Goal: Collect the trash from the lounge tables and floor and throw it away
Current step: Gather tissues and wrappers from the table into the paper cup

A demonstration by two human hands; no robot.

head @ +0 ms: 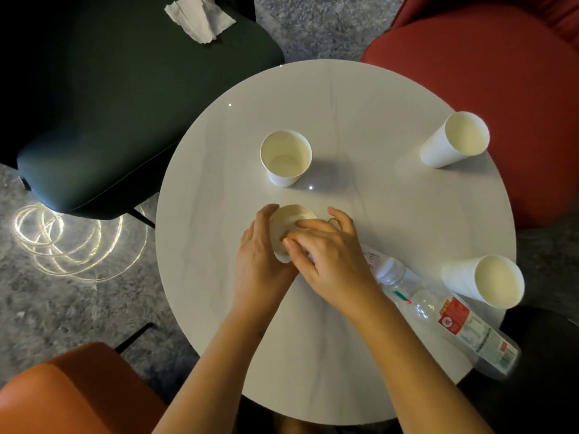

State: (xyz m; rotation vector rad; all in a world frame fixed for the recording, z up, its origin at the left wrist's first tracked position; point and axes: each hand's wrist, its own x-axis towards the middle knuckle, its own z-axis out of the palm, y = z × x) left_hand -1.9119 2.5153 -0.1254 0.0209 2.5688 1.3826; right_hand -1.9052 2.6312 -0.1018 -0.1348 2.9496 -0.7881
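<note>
Round white lounge table [360, 114], hands at its middle: the left hand [260, 264] gripped a paper cup [291, 216], the right hand [332, 258] lay across its mouth, hold unclear. Gathering looked under way. Next, likely the far cup [285, 158] across open tabletop; the far-right cup [454, 139], near-right cup [484, 281] and bottle [454, 321] sat at the right edge, easily knocked off.

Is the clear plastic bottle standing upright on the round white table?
No, the clear plastic bottle lies on its side on the round white table.
</note>
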